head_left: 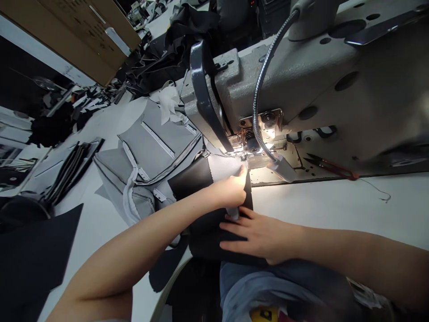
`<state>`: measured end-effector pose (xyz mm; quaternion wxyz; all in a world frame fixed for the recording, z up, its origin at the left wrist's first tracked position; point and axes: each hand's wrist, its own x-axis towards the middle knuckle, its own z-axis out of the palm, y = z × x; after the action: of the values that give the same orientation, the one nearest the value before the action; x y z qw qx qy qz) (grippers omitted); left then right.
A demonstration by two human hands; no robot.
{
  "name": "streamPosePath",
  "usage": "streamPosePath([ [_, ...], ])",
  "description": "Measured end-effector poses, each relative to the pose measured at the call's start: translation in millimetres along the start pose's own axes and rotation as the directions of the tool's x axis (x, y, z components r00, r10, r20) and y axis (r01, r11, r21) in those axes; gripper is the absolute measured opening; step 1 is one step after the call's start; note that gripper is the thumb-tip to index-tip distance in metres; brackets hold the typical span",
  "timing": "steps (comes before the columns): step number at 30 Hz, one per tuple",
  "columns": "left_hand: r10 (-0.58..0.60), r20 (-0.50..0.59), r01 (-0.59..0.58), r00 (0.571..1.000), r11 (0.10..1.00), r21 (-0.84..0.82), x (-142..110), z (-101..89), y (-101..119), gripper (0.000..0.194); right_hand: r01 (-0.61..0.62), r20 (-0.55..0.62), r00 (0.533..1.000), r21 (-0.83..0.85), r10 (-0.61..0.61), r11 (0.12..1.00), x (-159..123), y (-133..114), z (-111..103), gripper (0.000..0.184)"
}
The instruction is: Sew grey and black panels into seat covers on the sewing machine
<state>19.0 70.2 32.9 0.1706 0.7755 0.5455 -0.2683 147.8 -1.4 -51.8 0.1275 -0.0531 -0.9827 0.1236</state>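
Black cloth (208, 235): smooth, flat, near the table's (335, 208) close edge, its far end reaching the machine's needle area.
Mesh (223, 166): pale, finely textured, lying over the cloth beside the needle area.
Left hand (231, 190): curled, index fingertip pressed on the mesh; whether the thumb pinches anything, I cannot tell.
Right hand (259, 235): fingers apart, resting flat on the black cloth.
Grey panels (150, 143): soft, folded, with pale strips and dark seams, left of the cloth.
Box (77, 38): brown cardboard, upper left; contents hidden.
Machine (301, 85): pebbled grey metal, with a curved black bar (204, 85) at its left end.
Lamp (281, 169): pale head on a ribbed metal hose that crosses before the machine.
Snips (331, 167): reddish handle, dark blades, right of the lamp, near a loose thread (378, 190).
Left forearm (150, 241): hides part of the cloth and panels.
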Motion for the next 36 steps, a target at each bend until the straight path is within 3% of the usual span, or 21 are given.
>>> streamPosePath([
  [4,-0.047,0.121,0.045,0.992,0.999,0.021,-2,-0.2,7,0.088,0.09,0.069,0.993,0.04,-0.093,0.995,-1,-2,-2,0.092],
  [10,-0.089,0.093,0.075,0.992,0.986,0.146,-3,-6.5,12,0.086,0.036,-0.024,0.999,-0.023,-0.037,0.999,1,2,10,0.073],
  [15,-0.036,-0.001,0.036,0.999,0.983,0.182,2,-0.3,4,0.078,-0.179,-0.241,0.963,-0.217,0.125,0.96,6,0,13,0.042],
  [19,-0.005,-0.195,0.045,0.981,0.978,0.205,9,16.0,-7,0.064,-0.324,-0.252,0.933,-0.27,0.258,0.907,13,2,12,0.04],
  [23,0.124,-0.393,-0.001,0.911,0.954,0.299,12,31.6,-22,0.048,-0.291,-0.267,0.939,-0.288,0.216,0.912,12,6,15,0.041],
  [29,0.231,-0.457,-0.084,0.859,0.944,0.319,22,40.6,-38,0.038,-0.32,-0.292,0.927,-0.294,0.234,0.901,7,15,21,0.043],
  [36,0.32,-0.487,-0.198,0.813,0.938,0.285,38,31.2,-47,0.038,-0.345,-0.214,0.928,-0.19,0.305,0.919,21,44,9,0.058],
])
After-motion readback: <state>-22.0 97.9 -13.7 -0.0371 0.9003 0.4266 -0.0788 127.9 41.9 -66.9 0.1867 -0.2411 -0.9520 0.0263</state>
